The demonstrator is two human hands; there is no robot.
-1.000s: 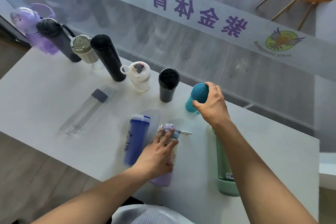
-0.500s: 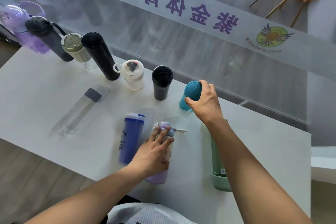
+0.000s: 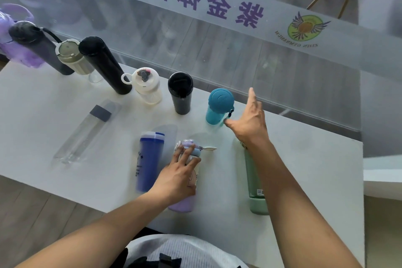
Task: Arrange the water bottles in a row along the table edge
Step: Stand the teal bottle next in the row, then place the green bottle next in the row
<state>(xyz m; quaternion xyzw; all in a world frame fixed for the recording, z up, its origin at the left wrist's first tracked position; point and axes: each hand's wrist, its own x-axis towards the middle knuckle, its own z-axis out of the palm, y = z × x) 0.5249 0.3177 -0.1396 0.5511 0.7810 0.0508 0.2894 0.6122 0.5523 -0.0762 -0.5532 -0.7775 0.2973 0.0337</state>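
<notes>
Several bottles stand in a row along the far edge of the white table [image 3: 304, 159]; the teal bottle [image 3: 218, 107] is the rightmost, next to a short black tumbler [image 3: 180, 93]. My right hand [image 3: 250, 119] hovers open just right of the teal bottle, fingers spread, holding nothing. My left hand [image 3: 178, 176] lies over a lilac bottle [image 3: 185, 200] that rests on its side near the front edge. A blue bottle [image 3: 149, 161], a clear bottle [image 3: 87, 132] and a green bottle [image 3: 256, 183] also lie flat; my right forearm hides part of the green one.
The row also holds a white-lidded clear bottle [image 3: 146, 86], a tall black flask [image 3: 104, 64], a beige-lidded bottle [image 3: 71, 56], a dark bottle with a strap [image 3: 39, 48] and a purple jug [image 3: 13, 35]. A glass barrier [image 3: 217, 39] rises right behind the far edge.
My right hand has let go of the teal bottle's lid and drawn off to the right, now open. The teal bottle stands on its own. My left hand stays on the lilac bottle.
</notes>
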